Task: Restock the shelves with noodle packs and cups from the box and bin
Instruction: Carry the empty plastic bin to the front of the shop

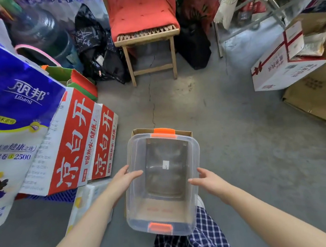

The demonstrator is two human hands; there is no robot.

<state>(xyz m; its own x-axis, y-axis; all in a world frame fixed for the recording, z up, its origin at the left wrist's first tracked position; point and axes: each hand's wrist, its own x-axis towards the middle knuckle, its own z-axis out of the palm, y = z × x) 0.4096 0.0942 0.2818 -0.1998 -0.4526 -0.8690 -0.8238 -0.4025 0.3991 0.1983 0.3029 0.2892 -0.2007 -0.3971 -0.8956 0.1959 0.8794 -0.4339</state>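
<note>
The left hand (123, 180) and right hand (205, 179) press almost straight fingers against the long walls of the clear, empty bin (163, 181), which sits in a cardboard box (184, 133) on the concrete floor (237, 137). With so flat a hold, the smooth plastic could slip or tilt if lifted.

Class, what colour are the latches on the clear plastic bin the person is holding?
Orange, on both latches of the bin; the head view shows it best.
</note>
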